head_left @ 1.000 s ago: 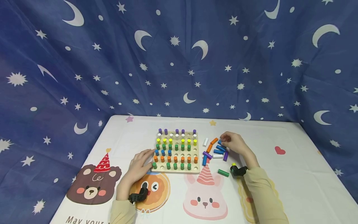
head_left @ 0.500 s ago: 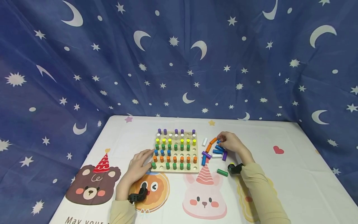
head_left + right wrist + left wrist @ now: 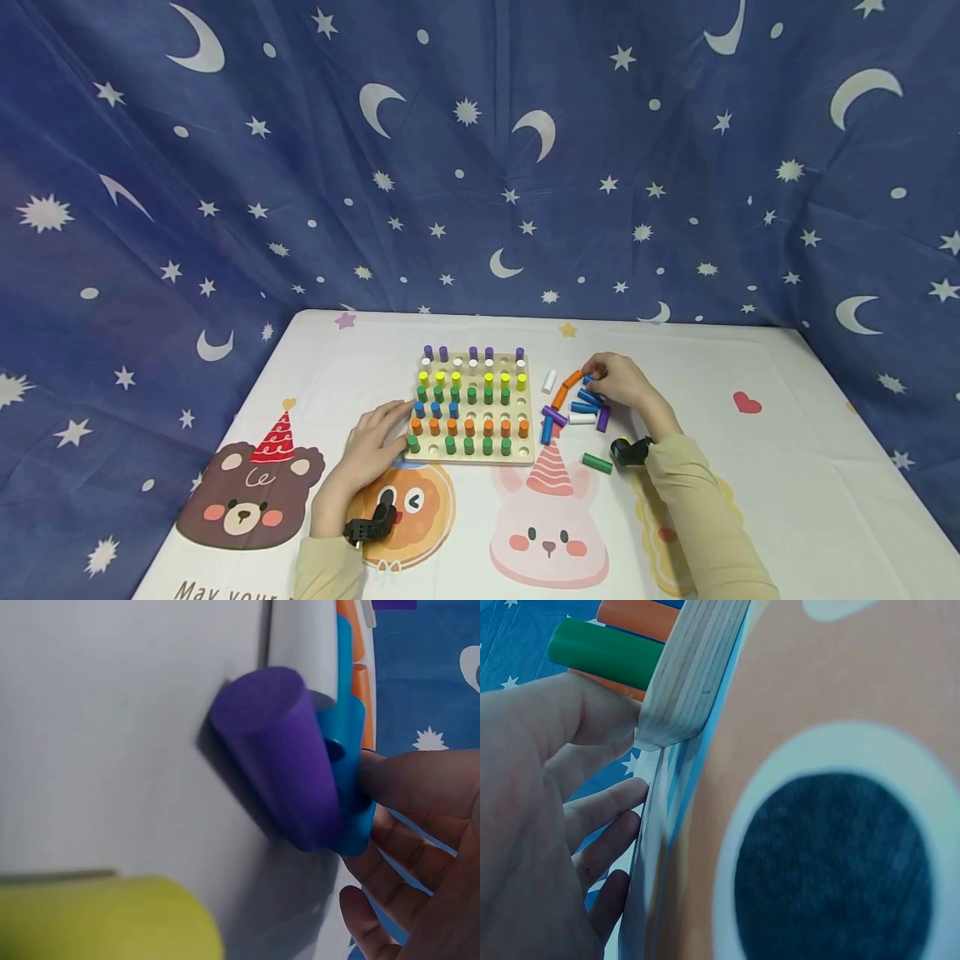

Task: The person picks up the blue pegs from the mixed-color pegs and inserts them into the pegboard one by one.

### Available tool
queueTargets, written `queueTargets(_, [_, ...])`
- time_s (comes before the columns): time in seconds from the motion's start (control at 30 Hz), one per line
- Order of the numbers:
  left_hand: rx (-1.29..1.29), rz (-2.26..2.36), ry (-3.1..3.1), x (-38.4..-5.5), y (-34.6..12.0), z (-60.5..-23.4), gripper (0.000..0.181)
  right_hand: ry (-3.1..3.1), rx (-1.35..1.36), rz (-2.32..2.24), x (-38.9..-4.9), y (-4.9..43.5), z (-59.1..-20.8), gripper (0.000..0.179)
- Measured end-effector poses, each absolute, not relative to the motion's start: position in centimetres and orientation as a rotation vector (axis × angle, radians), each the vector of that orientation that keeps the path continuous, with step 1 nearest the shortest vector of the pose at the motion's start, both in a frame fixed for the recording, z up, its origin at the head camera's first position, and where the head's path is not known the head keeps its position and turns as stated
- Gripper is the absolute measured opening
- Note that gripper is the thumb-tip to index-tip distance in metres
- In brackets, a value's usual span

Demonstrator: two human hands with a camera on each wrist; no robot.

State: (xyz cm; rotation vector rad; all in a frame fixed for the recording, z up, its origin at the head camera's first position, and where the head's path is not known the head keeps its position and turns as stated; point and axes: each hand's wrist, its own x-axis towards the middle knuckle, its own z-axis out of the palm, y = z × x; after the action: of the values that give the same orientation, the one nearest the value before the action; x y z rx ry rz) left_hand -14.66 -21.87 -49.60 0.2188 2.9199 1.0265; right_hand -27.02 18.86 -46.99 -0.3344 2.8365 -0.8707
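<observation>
A wooden peg board (image 3: pixel 532 442) with rows of coloured pegs stands mid-table. My left hand (image 3: pixel 371 442) rests against its left side, fingers fairly straight; in the left wrist view the thumb side touches the board edge (image 3: pixel 682 682) below a green peg (image 3: pixel 607 654). To the right of the board, my right hand (image 3: pixel 622 382) is at a loose pile, thumb and fingers pinching a blue peg (image 3: pixel 588 380) at its back. In the right wrist view the thumb lies on a blue peg (image 3: pixel 351 817), beside a purple peg (image 3: pixel 277 757). The fingertips behind are partly hidden.
White pegs (image 3: pixel 550 381), orange pegs (image 3: pixel 573 378), purple pegs and further blue pegs lie close around the right hand. Nearer the front lies a green peg (image 3: pixel 597 462). A yellow peg (image 3: pixel 112 922) sits by the right wrist camera. A starry blue curtain (image 3: pixel 480 167) hangs behind.
The right hand has shifted slightly left within the pile, its fingers closing on the blue peg. The left hand stays at the board's side.
</observation>
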Motion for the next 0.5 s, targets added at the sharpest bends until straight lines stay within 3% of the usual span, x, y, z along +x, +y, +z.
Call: queueTargets(0.5, [0.211, 1.012, 2.919, -14.7, -21.9, -49.7, 0.053, 2.831, -0.304, -1.013, -26.1, 18.1, -45.4, 0.022])
